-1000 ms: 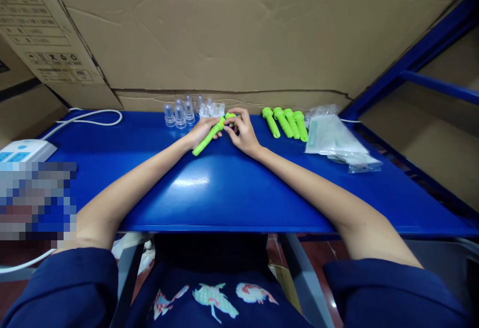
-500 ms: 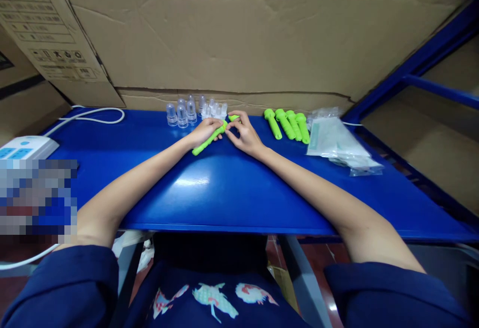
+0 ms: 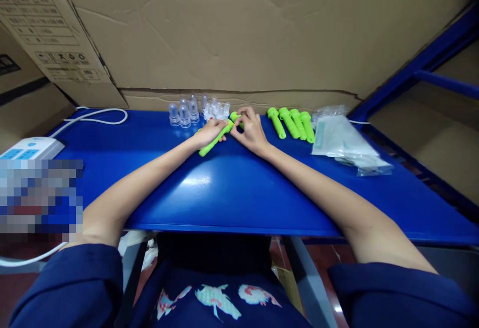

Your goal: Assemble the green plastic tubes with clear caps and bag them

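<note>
A bright green ridged handle, like a small flashlight body (image 3: 212, 145), slants up to the right, its wider end toward my right hand. My left hand (image 3: 210, 132) is closed around it near the middle of the table. My right hand (image 3: 252, 132) has thumb and index finger pinched together at the wider end; whatever sits between those fingertips is too small to make out. Just behind the right fingers shows another green piece (image 3: 235, 116), partly hidden. Clear plastic bottle-shaped covers (image 3: 184, 116) stand upright beyond my left hand, with smaller whitish clear pieces (image 3: 219, 110) beside them.
Several green handles (image 3: 288, 123) lie side by side right of my hands. Clear plastic bags (image 3: 340, 141) are farther right on the blue table (image 3: 239, 193). A white power strip (image 3: 33, 147) with a cable is at the left. Cardboard (image 3: 224, 39) walls the back.
The view has shifted slightly. Both hands and the held handle sit a little farther right, and more of the green piece behind my right fingers shows. The left hand's grip stays.
</note>
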Available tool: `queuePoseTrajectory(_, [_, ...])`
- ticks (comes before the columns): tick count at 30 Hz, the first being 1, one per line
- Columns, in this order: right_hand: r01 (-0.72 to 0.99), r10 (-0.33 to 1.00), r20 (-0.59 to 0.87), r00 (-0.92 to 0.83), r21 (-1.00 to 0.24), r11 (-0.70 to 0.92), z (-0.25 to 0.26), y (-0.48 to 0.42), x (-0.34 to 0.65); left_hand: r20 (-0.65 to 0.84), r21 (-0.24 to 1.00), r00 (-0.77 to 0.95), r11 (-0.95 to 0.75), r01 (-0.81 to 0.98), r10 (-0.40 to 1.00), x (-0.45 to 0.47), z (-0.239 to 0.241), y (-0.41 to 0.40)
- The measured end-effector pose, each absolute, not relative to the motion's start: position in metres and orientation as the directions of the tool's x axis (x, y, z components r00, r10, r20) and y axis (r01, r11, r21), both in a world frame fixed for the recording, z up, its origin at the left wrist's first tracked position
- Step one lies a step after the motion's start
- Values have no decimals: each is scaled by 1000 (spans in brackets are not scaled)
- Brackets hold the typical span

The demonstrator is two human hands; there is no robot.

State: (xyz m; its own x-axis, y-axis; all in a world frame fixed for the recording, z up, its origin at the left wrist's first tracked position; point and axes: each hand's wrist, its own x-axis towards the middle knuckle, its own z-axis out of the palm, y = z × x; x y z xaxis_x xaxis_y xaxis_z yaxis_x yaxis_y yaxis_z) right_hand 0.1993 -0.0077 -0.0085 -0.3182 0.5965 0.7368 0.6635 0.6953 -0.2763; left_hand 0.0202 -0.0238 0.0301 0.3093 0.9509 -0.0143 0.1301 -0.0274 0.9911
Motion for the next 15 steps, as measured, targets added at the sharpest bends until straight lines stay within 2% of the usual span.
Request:
queuePoseTrajectory(8, [609, 540, 735, -410, -220, 762, -9, -14, 200, -39, 999, 283, 43, -7, 958, 24, 25, -25])
queuePoseTrajectory(12, [512, 492, 772, -402, -256, 820, -10, -17, 198, -63, 996, 266, 77, -42, 962, 23, 26, -26])
queuePoseTrajectory(15, [471, 505, 773, -384, -306, 827, -11, -16, 198, -48, 995, 295, 72, -73, 954, 23, 26, -25])
